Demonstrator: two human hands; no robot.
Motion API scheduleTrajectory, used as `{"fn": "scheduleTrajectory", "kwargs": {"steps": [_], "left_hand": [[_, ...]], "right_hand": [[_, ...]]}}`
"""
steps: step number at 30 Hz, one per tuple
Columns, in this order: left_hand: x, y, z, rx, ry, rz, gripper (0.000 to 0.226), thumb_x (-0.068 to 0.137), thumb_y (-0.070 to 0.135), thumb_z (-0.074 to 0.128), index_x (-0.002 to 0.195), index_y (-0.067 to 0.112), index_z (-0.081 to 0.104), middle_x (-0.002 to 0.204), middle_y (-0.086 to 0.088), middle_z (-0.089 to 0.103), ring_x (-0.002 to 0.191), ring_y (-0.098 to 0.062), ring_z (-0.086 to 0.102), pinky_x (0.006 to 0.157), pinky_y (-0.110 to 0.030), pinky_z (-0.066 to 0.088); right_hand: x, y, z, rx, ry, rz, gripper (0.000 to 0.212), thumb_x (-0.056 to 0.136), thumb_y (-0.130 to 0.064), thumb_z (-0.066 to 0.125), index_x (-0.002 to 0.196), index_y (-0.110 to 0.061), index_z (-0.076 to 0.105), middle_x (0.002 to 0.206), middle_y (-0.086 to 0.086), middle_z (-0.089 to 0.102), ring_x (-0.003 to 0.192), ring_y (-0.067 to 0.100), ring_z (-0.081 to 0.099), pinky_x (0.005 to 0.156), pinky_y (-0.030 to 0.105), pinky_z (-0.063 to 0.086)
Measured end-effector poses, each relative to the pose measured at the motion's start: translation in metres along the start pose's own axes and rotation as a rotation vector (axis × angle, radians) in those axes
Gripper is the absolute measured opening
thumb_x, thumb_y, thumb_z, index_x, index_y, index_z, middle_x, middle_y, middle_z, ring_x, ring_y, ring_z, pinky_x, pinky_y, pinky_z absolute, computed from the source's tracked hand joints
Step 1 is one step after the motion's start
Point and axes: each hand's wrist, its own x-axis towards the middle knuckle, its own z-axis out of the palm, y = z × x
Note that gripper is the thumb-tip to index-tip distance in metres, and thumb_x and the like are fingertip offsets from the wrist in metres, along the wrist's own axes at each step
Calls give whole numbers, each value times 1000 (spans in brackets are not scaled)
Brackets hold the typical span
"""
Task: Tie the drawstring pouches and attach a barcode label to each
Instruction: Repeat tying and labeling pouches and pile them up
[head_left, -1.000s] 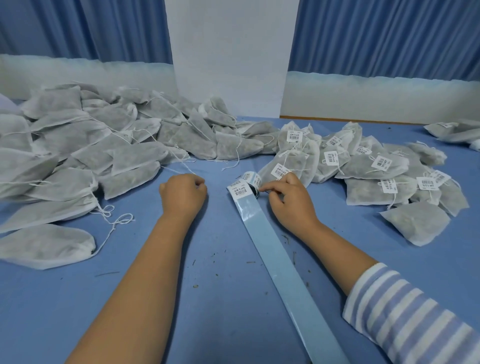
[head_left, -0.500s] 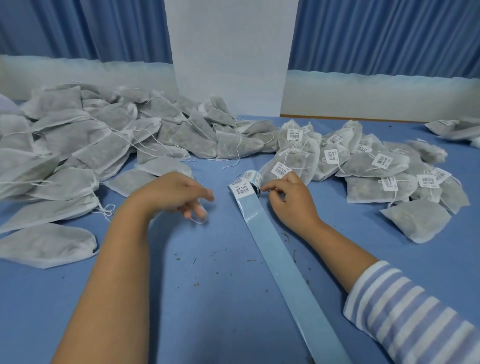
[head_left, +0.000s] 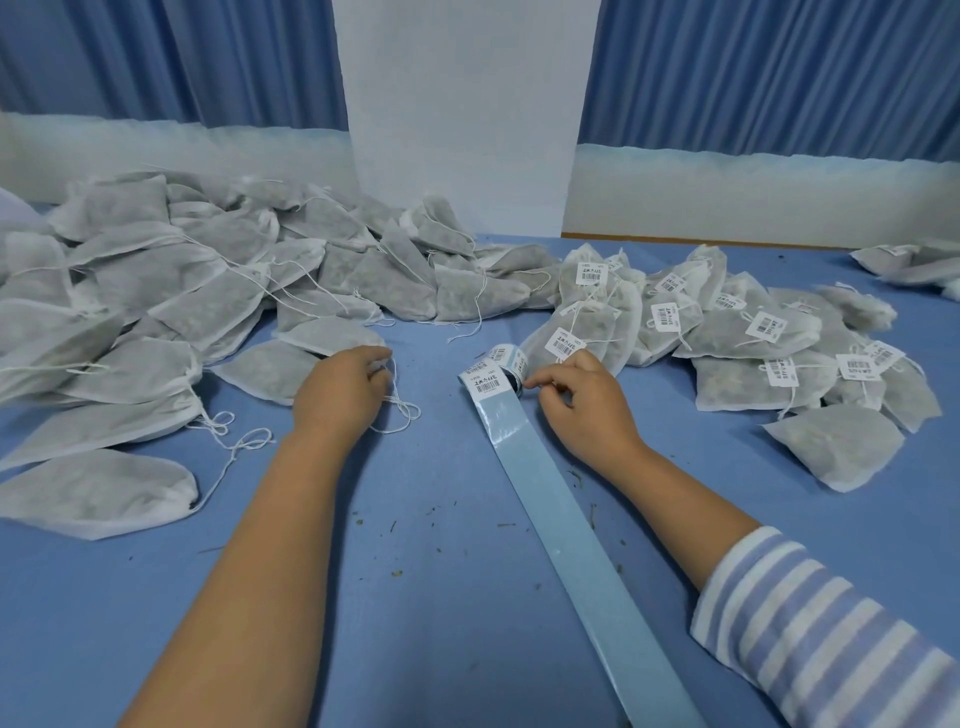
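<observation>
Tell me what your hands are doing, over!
Left hand grips a drawstring. Right hand pinches the label roll. Backing strip trails between arms.

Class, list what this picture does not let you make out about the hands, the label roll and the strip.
Head view:
- left hand: its back hides the fingertips; grip on pouch or string unclear.
- right hand: pinch on the label roll too small to confirm.
- Its print: unreadably small.
- backing strip: cut off by the bottom edge.
</observation>
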Motion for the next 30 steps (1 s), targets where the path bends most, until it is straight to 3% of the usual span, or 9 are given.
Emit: {"fn": "scheduleTrajectory", "kwargs": {"steps": [4,9,14,16,20,22,25,27,30], "left_hand": [[3,1,7,85,-110,36,50,102,13,38,147,32,44,140,-10,56,125,-32,50,96,-39,41],[5,-2,13,155,-101,36,53,99,5,36,142,32,52,141,-13,50,126,-34,49,99,-41,42],[2,1,11,180,31,14,33,97,8,45,115,18,71,125,-15,61,111,-37,57,79,-37,42],[1,5,9,157,68,38,25,94,5,48,104,10,70,118,-16,63,106,-38,58,75,-38,43],[0,16,-1,-38,114,76,42,97,5,43,133,14,62,132,-14,62,115,-34,60,95,-38,46],[0,21,-7,-224,145,64,46,97,3,41,136,18,60,120,-11,68,91,-25,70,84,-29,51],[-3,27,-14,-435,190,70,43,98,1,41,126,22,67,70,1,65,44,-3,58,48,-9,42],[-6,31,-17,-479,206,107,38,99,3,47,120,24,71,69,3,63,38,-4,53,44,-9,39],[-11,38,-19,-439,217,186,28,96,9,59,110,25,76,91,3,73,39,-2,51,56,-24,48]], "right_hand": [[0,0,0,1,-8,4,23,92,-11,56,101,-20,75,84,-14,42,73,2,47,71,28,45],[-1,-1,0,7,-14,10,22,92,-11,57,101,-20,75,83,-15,42,72,0,47,70,24,42],[-1,-1,0,12,-25,19,22,92,-12,57,101,-20,75,84,-14,42,73,1,47,71,25,44],[0,-1,0,12,-26,23,22,92,-12,57,101,-21,75,84,-15,42,73,0,47,72,25,44],[1,0,0,12,-20,23,22,92,-11,57,100,-20,75,84,-14,42,73,1,48,71,23,42],[1,0,0,17,-16,30,22,92,-12,56,99,-21,75,85,-14,42,74,0,48,69,17,40],[2,-1,0,54,0,45,22,92,-11,56,98,-22,75,85,-14,44,73,-4,49,66,7,37],[3,-3,-1,101,14,51,23,91,-8,57,96,-22,75,85,-14,45,72,-5,50,66,7,37],[3,-11,-3,201,54,53,28,90,-4,57,90,-28,72,84,-10,47,66,-2,48,66,8,37]]}}
